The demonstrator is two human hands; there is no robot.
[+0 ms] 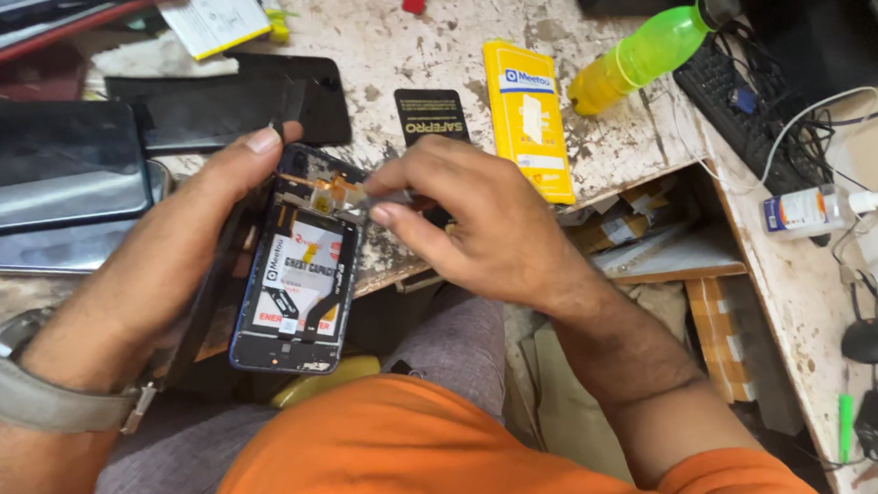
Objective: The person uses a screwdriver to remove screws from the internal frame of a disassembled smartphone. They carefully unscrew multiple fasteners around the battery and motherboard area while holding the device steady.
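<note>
An opened phone (295,275) with its back cover off shows a white and black battery and orange flex cables. My left hand (174,246) grips it from the left side, thumb along the top edge, over my lap. My right hand (473,225) pinches a thin metal tool (371,193) whose tip touches the orange connector area near the phone's top. A grey watch band wraps my left wrist.
On the worn bench lie dark phone panels (221,103), a larger dark screen (44,162), a yellow packet (527,117), a small black packet (430,115) and a green bottle (644,56). A keyboard (747,111), small white bottle (818,209) and cables sit to the right.
</note>
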